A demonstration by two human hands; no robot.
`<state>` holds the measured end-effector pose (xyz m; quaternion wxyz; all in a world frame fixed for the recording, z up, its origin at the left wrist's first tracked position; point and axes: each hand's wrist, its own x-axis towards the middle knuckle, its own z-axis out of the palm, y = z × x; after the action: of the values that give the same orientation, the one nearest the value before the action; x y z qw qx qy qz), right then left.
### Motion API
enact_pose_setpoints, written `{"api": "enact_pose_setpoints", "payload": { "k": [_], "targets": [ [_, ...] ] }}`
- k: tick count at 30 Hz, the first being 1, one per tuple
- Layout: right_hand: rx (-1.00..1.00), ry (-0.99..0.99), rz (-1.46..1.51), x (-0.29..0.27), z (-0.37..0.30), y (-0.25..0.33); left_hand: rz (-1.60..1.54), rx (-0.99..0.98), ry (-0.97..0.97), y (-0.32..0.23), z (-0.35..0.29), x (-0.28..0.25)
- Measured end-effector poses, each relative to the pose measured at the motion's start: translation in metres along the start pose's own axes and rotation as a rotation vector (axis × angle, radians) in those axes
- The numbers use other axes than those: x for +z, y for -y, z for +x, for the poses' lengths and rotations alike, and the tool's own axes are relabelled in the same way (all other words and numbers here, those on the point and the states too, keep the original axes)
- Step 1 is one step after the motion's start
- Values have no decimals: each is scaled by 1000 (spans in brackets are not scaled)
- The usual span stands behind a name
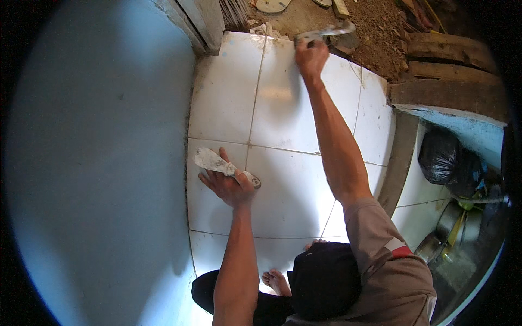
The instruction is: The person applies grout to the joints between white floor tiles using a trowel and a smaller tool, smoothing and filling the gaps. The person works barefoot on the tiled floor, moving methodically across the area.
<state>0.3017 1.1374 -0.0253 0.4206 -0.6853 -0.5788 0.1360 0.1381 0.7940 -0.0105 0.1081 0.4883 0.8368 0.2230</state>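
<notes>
My left hand (pixel 231 187) rests low over the white floor tiles (pixel 288 130) near the blue wall. Its thumb lies across a scraper (pixel 211 160) smeared with whitish material, while the other fingers spread out beneath. The scraper's broad pale end points left and its narrow, darker end pokes out to the right of the thumb. Stretched far forward, my right hand (pixel 312 58) is closed on a tool (pixel 326 33) with a pale, curved part reaching right. That tool is at the far edge of the tiles, where they meet bare soil; motion blurs its exact kind.
The blue wall (pixel 109 163) runs along the left, with a door frame (pixel 198 24) at its far end. Soil (pixel 375 38) and a sandal (pixel 273 5) lie beyond the tiles. Wooden planks (pixel 451 49), a black plastic bag (pixel 439 155) and metal pots (pixel 451 223) are on the right.
</notes>
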Motion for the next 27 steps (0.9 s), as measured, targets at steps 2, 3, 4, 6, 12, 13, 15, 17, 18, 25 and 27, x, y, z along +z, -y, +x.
{"api": "enact_pose_setpoints", "payload": {
  "k": [2,3,4,6,12,13,15,17,18,25,27],
  "targets": [
    [-131,135,4,3,-23,17,-11,-9,20,2,-1,0],
    [-58,225,-92,6,-16,11,-15,-17,35,3,-4,-1],
    [-54,195,73,4,-6,12,-9,-26,37,5,-6,-1],
    [30,47,72,10,2,7,-9,-24,36,-3,1,-1],
    [-12,150,-11,19,3,10,-33,-22,21,-6,4,-1],
    [83,185,61,22,-5,7,-28,-18,23,-8,3,0],
    [-118,249,72,19,-18,13,2,-29,21,-6,-1,-1],
    [-19,328,2,0,-4,14,-18,-29,12,-2,-2,-3],
    [65,296,24,-9,9,13,-34,-20,1,-4,2,-3],
    [48,398,213,-32,-5,-24,-18,9,2,-2,0,0],
    [167,429,306,-34,-14,-28,-27,-4,40,-2,1,1]
  ]
}}
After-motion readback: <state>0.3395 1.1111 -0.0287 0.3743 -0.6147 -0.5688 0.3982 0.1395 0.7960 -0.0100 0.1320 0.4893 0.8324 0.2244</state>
